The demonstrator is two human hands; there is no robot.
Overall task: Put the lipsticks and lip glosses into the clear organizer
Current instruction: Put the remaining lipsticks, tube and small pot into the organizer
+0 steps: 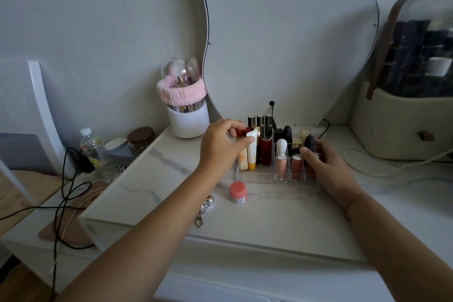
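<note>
Head view, loading step. We see the left hand point(220, 147) with fingers curled round a red lipstick point(239, 132), held just above the rear left section of the organizer point(257, 177); its thumb touches the cap of a white tube point(252, 154) standing upright there. The right hand point(328, 167) curls its fingers and thumb about a dark-capped gloss point(309, 141) in the front right slot. Whether it is gripping or merely steadying the gloss, we cannot tell for certain. Most slots already hold upright tubes, so we judge the task nearly done. A pink jar point(237, 190) stands on the worktop point(171, 191) just in front of the organizer; we cannot say whether it counts as a lip product. The next move, as we read it, calls for lowering the lipstick upright into a free gap beside the white tube without tipping its neighbours, then letting go.
</note>
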